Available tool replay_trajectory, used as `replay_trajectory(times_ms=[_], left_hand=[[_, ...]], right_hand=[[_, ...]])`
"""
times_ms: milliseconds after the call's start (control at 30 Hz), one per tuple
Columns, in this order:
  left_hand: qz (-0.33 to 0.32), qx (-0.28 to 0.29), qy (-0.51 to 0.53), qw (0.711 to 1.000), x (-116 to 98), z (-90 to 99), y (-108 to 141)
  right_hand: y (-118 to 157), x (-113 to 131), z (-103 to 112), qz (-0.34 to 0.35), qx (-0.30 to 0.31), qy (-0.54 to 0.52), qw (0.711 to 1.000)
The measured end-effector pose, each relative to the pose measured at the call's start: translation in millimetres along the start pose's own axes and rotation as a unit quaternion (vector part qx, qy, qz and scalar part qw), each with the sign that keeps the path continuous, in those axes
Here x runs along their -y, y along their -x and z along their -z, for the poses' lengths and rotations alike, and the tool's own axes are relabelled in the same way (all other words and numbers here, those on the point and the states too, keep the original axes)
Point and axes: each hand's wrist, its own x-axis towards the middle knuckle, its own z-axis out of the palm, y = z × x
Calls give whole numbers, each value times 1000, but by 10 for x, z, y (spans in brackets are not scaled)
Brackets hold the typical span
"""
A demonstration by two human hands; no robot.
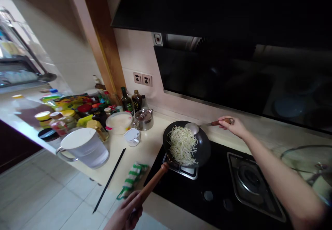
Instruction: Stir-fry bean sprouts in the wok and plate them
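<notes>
My left hand is wrapped round the wooden handle of a dark wok, which sits over the left burner of the stove. A heap of pale bean sprouts fills the left part of the wok. My right hand grips the wooden end of a metal spatula; its rounded head rests inside the wok's far rim, beside the sprouts. A green and white striped cloth lies on the counter near my left hand.
Black chopsticks lie across the counter's front edge. Left of the wok are a white lidded container, a steel pot, a water pitcher and several jars and bottles. The second burner and a glass lid are at right. A black range hood hangs above.
</notes>
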Motion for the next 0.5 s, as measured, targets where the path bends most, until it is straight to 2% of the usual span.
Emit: replay_trajectory(times_ms=[100, 167, 233, 300, 367, 500], left_hand=[[6, 5, 28, 1000, 6, -13, -17], [9, 5, 40, 999, 3, -15, -25], [9, 0, 33, 999, -6, -16, -23], [11, 0, 15, 1000, -19, -16, -9], [9, 3, -1, 1000, -31, -12, 9], [17, 10, -10, 1000, -39, 18, 17]], right_hand=[[-157, -336, -137, -45, 42, -90, 994], [-36, -471, -155, -42, 62, -110, 991], [220, -482, -81, -22, 86, -119, 989], [565, -373, 36, 27, 116, -73, 990], [963, -180, 131, 104, 137, 27, 985], [1760, 256, 113, 258, 158, 217, 928]])
